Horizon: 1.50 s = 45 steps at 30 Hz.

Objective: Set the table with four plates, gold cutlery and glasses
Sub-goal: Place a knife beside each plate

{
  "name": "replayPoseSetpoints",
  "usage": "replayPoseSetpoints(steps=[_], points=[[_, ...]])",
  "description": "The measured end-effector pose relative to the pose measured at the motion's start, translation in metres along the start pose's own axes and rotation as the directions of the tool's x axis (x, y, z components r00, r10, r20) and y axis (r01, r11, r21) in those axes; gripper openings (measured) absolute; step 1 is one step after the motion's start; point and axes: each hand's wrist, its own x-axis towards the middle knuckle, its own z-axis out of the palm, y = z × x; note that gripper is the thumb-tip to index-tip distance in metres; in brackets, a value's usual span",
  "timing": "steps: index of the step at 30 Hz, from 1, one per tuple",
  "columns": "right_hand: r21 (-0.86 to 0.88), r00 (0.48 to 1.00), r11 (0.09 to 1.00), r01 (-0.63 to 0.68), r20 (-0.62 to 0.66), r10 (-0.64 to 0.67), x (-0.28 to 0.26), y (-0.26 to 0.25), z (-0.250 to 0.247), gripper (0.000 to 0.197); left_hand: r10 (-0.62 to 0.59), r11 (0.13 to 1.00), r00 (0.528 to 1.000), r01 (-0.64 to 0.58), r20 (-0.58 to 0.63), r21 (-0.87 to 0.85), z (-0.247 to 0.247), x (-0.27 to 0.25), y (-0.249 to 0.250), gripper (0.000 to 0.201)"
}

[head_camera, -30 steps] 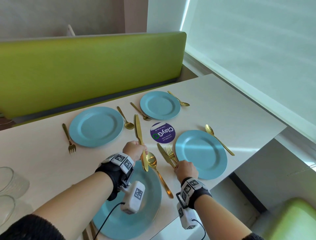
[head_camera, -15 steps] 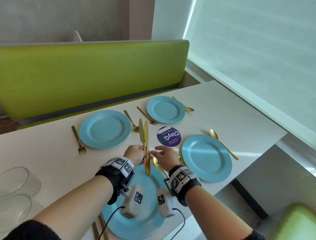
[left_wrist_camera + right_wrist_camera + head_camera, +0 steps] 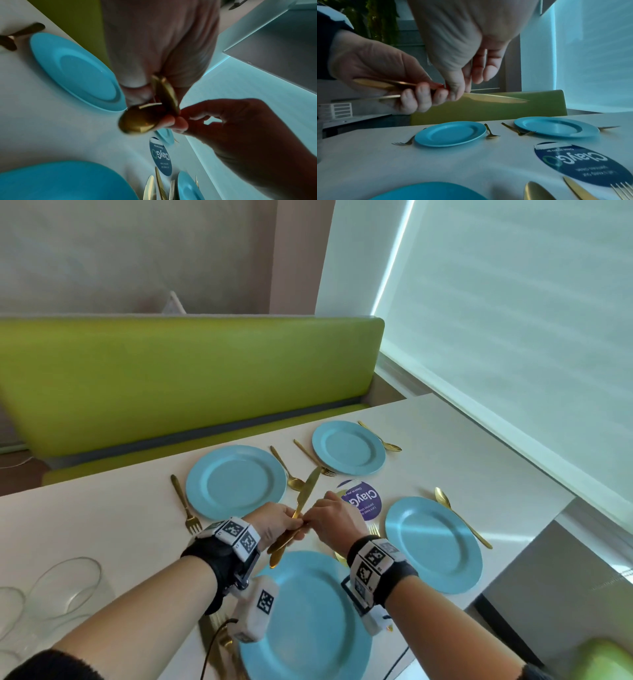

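where blades stood upright before, gold knives (image 3: 301,510) tilted right, both hands meeting

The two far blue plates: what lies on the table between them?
Between the far left plate and the far right plate lie a gold spoon and a gold fork, side by side; the head view shows it.

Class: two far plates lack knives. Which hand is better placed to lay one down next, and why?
Right. The right hand pinches one gold knife, blade towards the far plates; the left hand grips the bundle.
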Motion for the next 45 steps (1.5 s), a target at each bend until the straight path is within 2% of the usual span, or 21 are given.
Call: replayPoseSetpoints(steps=[3,6,8,10,13,15,21,25,29,35,45], points=[[-0.010,0.997,0.997,0.072,0.031,-0.071,0.013,0.006,-0.005,0.022,-0.016,0.999,1.000,0.016,0.003,-0.045,-0.006,0.007,0.005,0.023],[-0.058,0.992,0.992,0.115,-0.037,-0.117,0.035,0.022,-0.001,0.018,-0.032,0.997,0.992,0.023,-0.121,-0.072,-0.016,0.025,0.012,0.022],[-0.052,0.999,0.998,0.046,0.024,-0.045,0.049,0.033,-0.004,0.009,-0.032,0.995,0.969,0.007,-0.246,-0.101,-0.026,0.037,0.017,0.022],[-0.077,0.979,0.993,-0.084,0.180,0.097,0.068,0.047,-0.007,0.021,-0.050,0.984,0.929,-0.016,-0.366,-0.176,-0.041,0.055,0.020,0.017],[-0.082,0.913,0.947,-0.309,0.255,0.320,0.101,0.070,-0.002,0.025,-0.074,0.978,0.870,-0.032,-0.487,-0.206,-0.068,0.077,0.024,0.013],[-0.080,0.865,0.908,-0.411,0.279,0.416,0.125,0.084,0.009,0.025,-0.077,0.980,0.849,-0.031,-0.523,-0.194,-0.080,0.088,0.023,0.012],[-0.113,0.752,0.824,-0.555,0.356,0.555,0.177,0.105,0.048,0.025,-0.117,0.964,0.844,-0.030,-0.523,-0.265,-0.094,0.117,0.015,0.020],[-0.061,0.713,0.794,-0.604,0.403,0.573,0.195,0.114,0.068,0.031,-0.131,0.957,0.846,-0.029,-0.517,-0.289,-0.096,0.127,0.016,0.022],[-0.090,0.713,0.789,-0.608,0.376,0.592,0.203,0.110,0.075,0.025,-0.140,0.954,0.845,-0.024,-0.517,-0.298,-0.098,0.135,0.020,0.022],[-0.006,0.689,0.734,-0.679,0.341,0.640,0.214,0.112,0.078,0.022,-0.140,0.953,0.840,-0.029,-0.524,-0.302,-0.094,0.142,0.022,0.022],[0.003,0.708,0.737,-0.676,0.279,0.649,0.217,0.110,0.077,0.023,-0.124,0.955,0.839,-0.043,-0.529,-0.292,-0.091,0.146,0.021,0.020]])
